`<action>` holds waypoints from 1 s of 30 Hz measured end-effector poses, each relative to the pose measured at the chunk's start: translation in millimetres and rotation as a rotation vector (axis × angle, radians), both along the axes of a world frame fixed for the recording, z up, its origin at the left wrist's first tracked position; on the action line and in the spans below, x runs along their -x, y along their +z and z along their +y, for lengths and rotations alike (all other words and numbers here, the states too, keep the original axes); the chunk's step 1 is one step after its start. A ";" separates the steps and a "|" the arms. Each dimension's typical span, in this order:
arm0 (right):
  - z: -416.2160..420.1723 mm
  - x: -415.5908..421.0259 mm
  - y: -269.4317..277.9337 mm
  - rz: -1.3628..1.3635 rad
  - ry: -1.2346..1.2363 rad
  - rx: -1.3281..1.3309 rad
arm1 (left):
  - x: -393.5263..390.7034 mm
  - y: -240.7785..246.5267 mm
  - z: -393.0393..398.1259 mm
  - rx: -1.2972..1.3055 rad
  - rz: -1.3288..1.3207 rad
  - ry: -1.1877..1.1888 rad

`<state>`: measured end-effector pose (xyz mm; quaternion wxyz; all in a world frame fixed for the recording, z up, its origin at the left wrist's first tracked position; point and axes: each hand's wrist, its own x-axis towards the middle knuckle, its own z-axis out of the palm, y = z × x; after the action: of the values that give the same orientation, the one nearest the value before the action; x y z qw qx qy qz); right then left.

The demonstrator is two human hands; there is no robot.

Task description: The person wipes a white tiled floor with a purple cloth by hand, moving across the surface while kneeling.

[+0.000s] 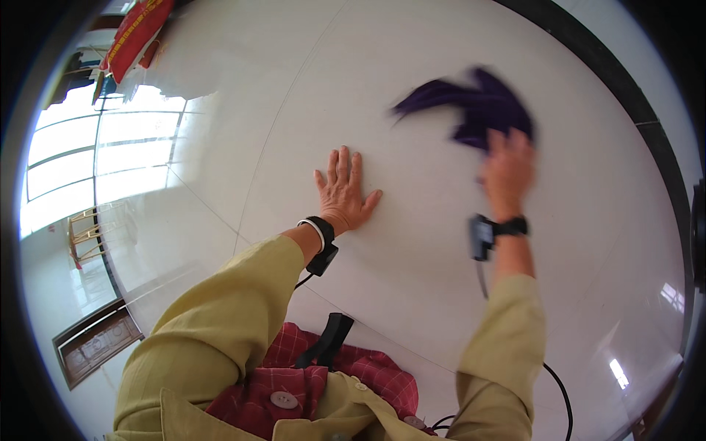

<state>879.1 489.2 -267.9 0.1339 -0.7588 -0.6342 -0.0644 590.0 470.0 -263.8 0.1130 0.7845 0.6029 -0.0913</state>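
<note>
My left hand is planted palm down on the pale, glossy tiled floor, its fingers spread and nothing in it. To its right and farther forward, my right hand presses on a crumpled dark purple cloth. Both this hand and the cloth are blurred. The cloth fans out beyond my fingertips, one narrow end pointing left. A black strap with a small box and a cable is on each wrist, and a white bangle also circles the left one.
A dark border strip curves along the floor's right side. A red item with yellow writing is at the upper left. Farther left stand a wooden rack-like frame and a brown panelled door. A black cable trails at the lower right.
</note>
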 end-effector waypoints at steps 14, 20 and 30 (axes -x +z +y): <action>-452.4 -279.2 -9.2 0.095 -1.257 0.449 | 8.3 -18.5 1.5 -0.035 0.034 -0.006; -248.2 -144.6 51.0 0.159 -0.497 0.170 | 32.2 -18.8 1.5 -0.151 0.103 -0.036; -215.5 63.3 4.1 0.269 0.095 0.146 | 20.3 -28.7 -4.5 -0.139 0.085 -0.071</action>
<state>815.8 273.7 -263.9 0.1651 -0.7373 -0.6487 0.0907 569.7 465.4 -292.5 0.0291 0.8067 0.5839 -0.0863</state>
